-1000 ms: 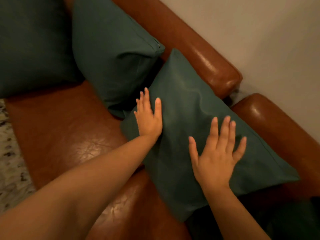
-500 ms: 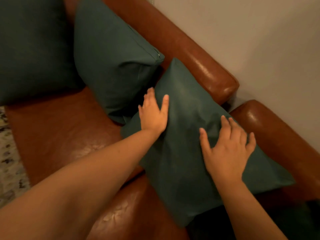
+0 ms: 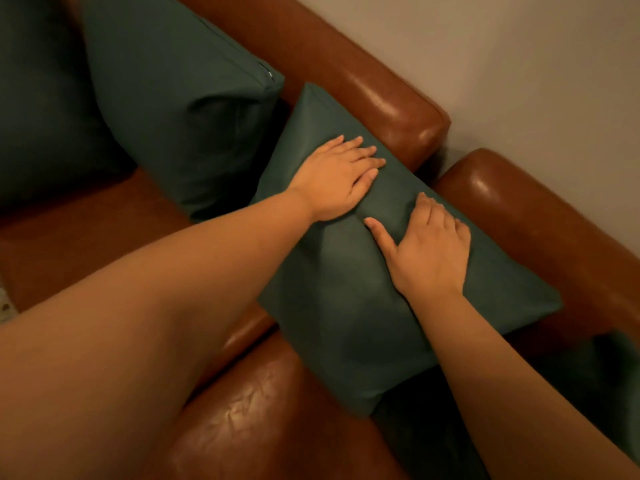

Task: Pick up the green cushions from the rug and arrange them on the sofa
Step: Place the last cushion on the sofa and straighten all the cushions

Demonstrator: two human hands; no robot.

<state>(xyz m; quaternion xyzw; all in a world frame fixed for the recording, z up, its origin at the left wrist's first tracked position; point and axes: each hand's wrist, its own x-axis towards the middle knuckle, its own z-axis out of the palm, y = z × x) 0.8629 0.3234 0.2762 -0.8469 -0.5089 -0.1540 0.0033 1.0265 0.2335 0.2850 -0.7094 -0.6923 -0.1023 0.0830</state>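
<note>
A green cushion [image 3: 346,323] leans in the corner of the brown leather sofa [image 3: 86,230], against its backrest [image 3: 363,88] and armrest [image 3: 536,230]. My left hand [image 3: 339,174] lies flat on the cushion's upper part, fingers pointing toward the backrest. My right hand [image 3: 426,247] sits lower on the same cushion. Its thumb spreads over the face and its fingers curl over the top edge. Beside it a second green cushion [image 3: 180,116] stands against the backrest, and a third [image 3: 41,116] fills the far left.
A pale wall [image 3: 519,64] runs behind the sofa. Something dark green [image 3: 606,375] lies in shadow at the lower right beside the armrest. A sliver of patterned rug [image 3: 5,306] shows at the left edge.
Both hands slid up the cushion toward the backrest. The left hand turned to lie across the top; the right hand's fingers went from spread flat to curled over the edge.
</note>
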